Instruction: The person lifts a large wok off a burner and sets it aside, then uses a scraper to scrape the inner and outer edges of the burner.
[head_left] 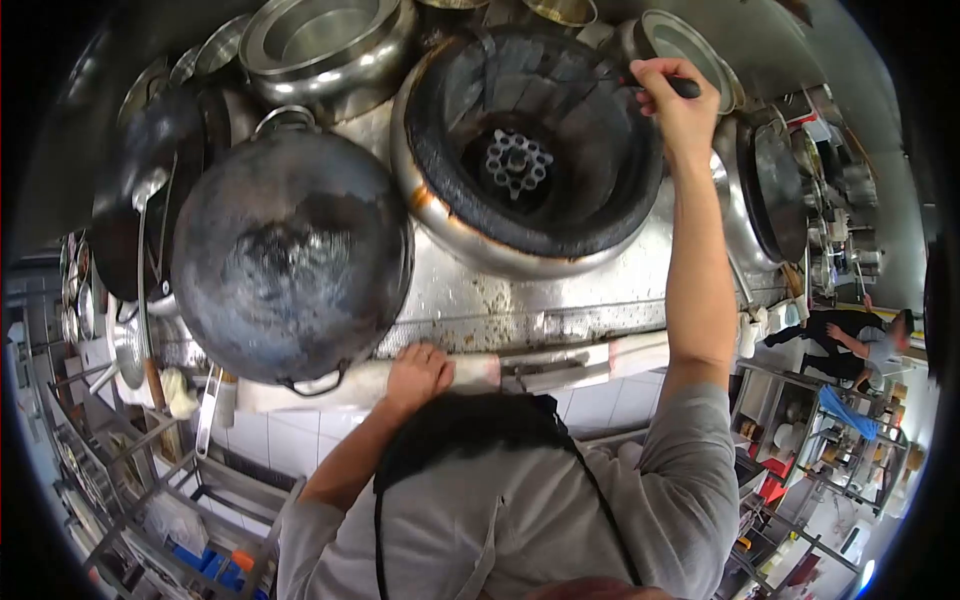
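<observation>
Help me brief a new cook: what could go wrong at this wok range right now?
The right hand grips a dark handle beyond the open burner well. The forearm passes along its rim, so a burn is possible if it is hot. The wok overhangs the front ledge near the left hand; a nudge might tip it.

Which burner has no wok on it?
The burner by the right hand, which holds a dark handle: its blackened well lies bare. The one nearer the left hand is hidden under a wok.

**A:** what's the right hand (672, 95) even holding? The fist covers most of that dark handle (686, 87).
**B:** can't tell. Also the top pots (562, 10) are cropped, and the far person (850, 340) is tiny.
</observation>
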